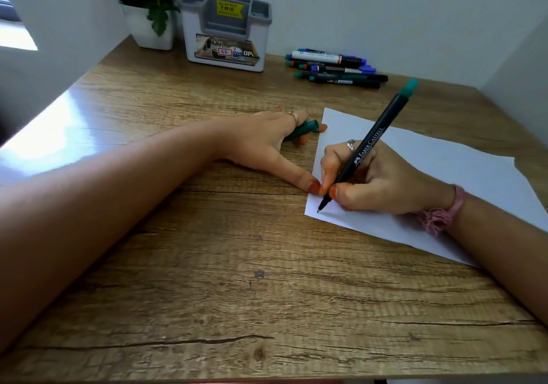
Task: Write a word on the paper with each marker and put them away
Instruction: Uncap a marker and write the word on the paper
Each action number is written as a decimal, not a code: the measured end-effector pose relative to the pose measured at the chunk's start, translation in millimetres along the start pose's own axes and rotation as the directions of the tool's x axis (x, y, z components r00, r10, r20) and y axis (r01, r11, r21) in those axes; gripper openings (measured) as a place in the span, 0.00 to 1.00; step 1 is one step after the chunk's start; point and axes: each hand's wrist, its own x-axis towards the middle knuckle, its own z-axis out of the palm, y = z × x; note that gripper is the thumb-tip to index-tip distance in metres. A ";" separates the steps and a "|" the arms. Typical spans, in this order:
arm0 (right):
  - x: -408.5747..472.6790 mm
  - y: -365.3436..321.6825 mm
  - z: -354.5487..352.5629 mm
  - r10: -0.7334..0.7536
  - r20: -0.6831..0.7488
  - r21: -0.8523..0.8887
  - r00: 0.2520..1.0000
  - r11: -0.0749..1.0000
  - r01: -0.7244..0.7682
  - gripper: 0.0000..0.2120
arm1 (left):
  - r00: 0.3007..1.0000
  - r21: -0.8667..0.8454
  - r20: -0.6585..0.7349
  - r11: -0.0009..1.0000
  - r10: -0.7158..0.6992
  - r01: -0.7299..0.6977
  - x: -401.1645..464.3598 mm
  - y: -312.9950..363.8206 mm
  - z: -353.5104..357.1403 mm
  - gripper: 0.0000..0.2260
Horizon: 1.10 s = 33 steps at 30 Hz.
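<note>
Wooden desk: right hand grips "FABER-CASTELL" marker

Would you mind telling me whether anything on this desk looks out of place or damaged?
Nothing looks damaged or spilled. The paper lies askew on the desk, held by the left hand, which also grips a green cap. The other markers lie loose beside the organizer, not in it.

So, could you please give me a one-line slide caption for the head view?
Right hand sets a green Faber-Castell marker to the paper; left hand holds its cap.
</note>
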 end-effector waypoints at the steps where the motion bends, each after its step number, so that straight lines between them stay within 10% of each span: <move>1: 0.5 0.3 0.3 0.001 -0.010 -0.003 1.000 1.000 -0.001 0.03 | 1.000 0.002 0.001 1.000 -0.008 0.008 0.5 -0.6 0.2 0.34; 33: 2.1 -0.8 -0.1 -0.004 -0.039 -0.050 0.999 0.999 0.002 0.04 | 0.999 -0.005 -0.026 1.000 0.029 -0.029 4.7 -5.4 2.4 0.26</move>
